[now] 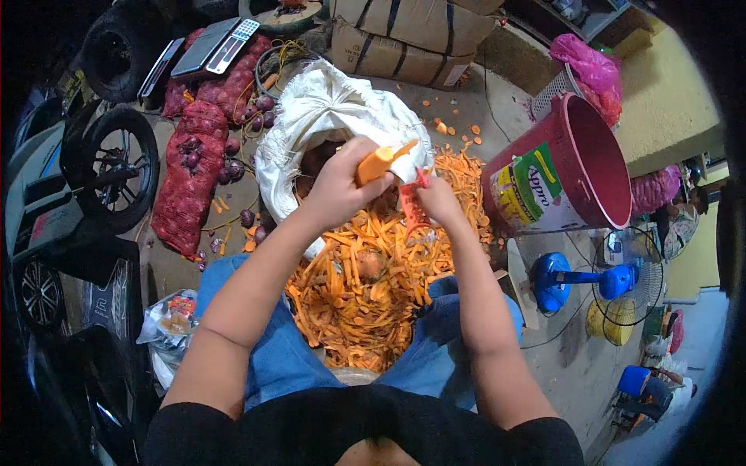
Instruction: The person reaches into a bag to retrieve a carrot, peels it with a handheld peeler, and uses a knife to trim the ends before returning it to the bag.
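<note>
My left hand (342, 180) is closed round an orange carrot (376, 165), whose cut, peeled end points up and to the right. A thin strip of peel (405, 149) sticks out beside that end. Just to the right, my right hand (440, 200) grips a red peeler (413, 203), held close to the carrot. Both hands are above a heap of carrot peelings (353, 299) that spreads between my knees. One unpeeled carrot end (371, 265) shows among the peelings. Behind my left hand stands an open white sack (342, 101); its inside is mostly dark.
Red net bags of onions (190, 175) lie at left, with a scale (215, 50) on top. Cardboard boxes (412, 39) stand behind. At right are a tilted maroon bucket (556, 167) and a blue fan (553, 281). A motorbike wheel (116, 167) is at far left.
</note>
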A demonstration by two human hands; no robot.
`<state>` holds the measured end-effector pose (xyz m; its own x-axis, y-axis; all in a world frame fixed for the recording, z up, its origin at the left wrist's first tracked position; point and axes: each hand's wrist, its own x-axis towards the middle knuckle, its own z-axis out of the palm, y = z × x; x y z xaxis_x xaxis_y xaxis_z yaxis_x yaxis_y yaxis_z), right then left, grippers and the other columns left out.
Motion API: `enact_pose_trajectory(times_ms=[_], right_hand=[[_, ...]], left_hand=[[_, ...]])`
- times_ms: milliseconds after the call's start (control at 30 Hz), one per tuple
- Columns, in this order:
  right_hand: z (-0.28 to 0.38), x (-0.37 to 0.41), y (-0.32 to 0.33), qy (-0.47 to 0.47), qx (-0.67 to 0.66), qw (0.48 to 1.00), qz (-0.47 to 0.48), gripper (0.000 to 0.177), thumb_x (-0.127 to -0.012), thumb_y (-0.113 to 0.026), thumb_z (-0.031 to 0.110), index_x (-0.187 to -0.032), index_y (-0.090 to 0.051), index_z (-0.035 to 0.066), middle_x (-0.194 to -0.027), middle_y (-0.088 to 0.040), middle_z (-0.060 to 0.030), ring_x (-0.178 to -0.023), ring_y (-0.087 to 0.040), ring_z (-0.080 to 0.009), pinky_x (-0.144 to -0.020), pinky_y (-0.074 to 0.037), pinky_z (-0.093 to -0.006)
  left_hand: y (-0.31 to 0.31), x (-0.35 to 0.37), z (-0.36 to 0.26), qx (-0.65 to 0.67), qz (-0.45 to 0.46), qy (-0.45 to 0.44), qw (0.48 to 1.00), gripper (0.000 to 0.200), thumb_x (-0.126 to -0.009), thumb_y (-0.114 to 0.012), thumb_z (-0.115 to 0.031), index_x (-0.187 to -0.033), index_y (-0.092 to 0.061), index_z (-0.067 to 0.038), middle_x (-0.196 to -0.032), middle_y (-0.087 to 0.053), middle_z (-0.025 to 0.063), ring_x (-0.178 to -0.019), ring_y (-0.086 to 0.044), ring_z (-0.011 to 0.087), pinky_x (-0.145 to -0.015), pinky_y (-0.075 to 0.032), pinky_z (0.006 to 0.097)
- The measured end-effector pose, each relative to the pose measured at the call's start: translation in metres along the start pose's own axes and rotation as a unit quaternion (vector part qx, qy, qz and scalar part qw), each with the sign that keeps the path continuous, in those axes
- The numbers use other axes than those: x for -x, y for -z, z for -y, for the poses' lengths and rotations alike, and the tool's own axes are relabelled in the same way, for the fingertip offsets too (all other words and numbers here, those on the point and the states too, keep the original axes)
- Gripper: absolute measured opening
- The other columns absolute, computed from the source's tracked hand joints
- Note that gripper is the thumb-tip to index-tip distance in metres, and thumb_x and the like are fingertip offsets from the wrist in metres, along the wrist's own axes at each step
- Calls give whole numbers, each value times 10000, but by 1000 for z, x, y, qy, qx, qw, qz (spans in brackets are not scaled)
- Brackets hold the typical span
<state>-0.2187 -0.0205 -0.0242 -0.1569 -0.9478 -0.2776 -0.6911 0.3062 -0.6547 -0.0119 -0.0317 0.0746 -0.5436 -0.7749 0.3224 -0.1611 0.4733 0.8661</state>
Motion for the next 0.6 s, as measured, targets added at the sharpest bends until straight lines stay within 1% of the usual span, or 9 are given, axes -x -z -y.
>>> enact_pose_trajectory(times_ms=[67, 133, 167, 267, 367, 400, 467, 500, 600], right_hand=[[33, 22, -2, -42, -56, 992, 100, 179, -733, -467, 139, -820, -552, 7, -630, -554, -122, -564, -541, -223, -536, -419, -338], [54, 29, -27, 3, -251, 961, 116, 143, -745, -490, 130, -798, -556, 15, -600, -533, -46, -516, -487, -111, -473, -389, -268], [44, 31, -30, -70, -299, 931, 197, 157, -759, -474, 139, -811, -553, 14, -647, -545, -34, -555, -484, -80, -486, -381, -234], [73, 44, -34, -55, -542, 814, 200, 226, -773, -501, 201, -909, -525, 22, -752, -549, -22, -588, -505, -88, -536, -410, -217], [66, 33, -35, -32, -610, 775, 162, 267, -780, -501, 212, -958, -499, 12, -785, -548, -36, -612, -525, -103, -554, -432, -228], [66, 30, -29, -13, -579, 803, 141, 272, -790, -487, 204, -974, -492, 4, -801, -551, -55, -639, -539, -120, -556, -442, -239], [67, 31, -19, -5, -634, 767, 97, 250, -794, -480, 175, -963, -494, -8, -798, -552, -66, -648, -543, -127, -559, -449, -244], [64, 25, -14, -14, -598, 797, 85, 231, -789, -485, 144, -947, -492, -23, -805, -554, -73, -663, -548, -135, -580, -453, -250], [61, 26, 0, -2, -565, 825, 17, 229, -798, -477, 150, -942, -490, -27, -804, -554, -70, -686, -550, -143, -608, -453, -258]], left_hand=[[-6, -6, 18, -28, -55, -86, 994, 233, -717, -541, -193, -882, -479, -42, -810, -396, 53, -736, -401, 140, -678, -337, 241], [-7, -6, 14, -41, -32, -79, 996, 319, -723, -549, -221, -981, -469, -50, -866, -359, 50, -803, -374, 131, -725, -315, 243], [-10, -6, 6, 5, -28, -41, 999, 356, -725, -548, -227, -1020, -458, -50, -850, -359, 46, -817, -380, 126, -738, -316, 244], [-13, -3, 4, 35, -11, 6, 999, 465, -720, -562, -189, -1128, -395, -41, -834, -356, 28, -826, -403, 110, -761, -328, 239], [-20, 0, 19, 157, -31, 22, 987, 532, -714, -559, -63, -1180, -307, -4, -864, -402, 19, -789, -440, 88, -728, -368, 214], [-17, 1, 18, 211, -38, 53, 975, 539, -719, -555, -67, -1191, -299, -18, -899, -457, 37, -777, -456, 97, -715, -382, 219], [-11, 0, 14, 260, -41, 80, 962, 507, -715, -564, -99, -1169, -350, -26, -954, -494, 52, -772, -479, 96, -701, -402, 218], [-5, -1, 11, 259, -40, 80, 962, 507, -715, -564, -99, -1169, -350, -26, -954, -494, 52, -772, -479, 96, -701, -402, 218], [6, -1, 8, 227, 51, 188, 954, 445, -714, -570, -141, -1121, -422, -36, -998, -508, 57, -801, -500, 95, -688, -427, 219]])
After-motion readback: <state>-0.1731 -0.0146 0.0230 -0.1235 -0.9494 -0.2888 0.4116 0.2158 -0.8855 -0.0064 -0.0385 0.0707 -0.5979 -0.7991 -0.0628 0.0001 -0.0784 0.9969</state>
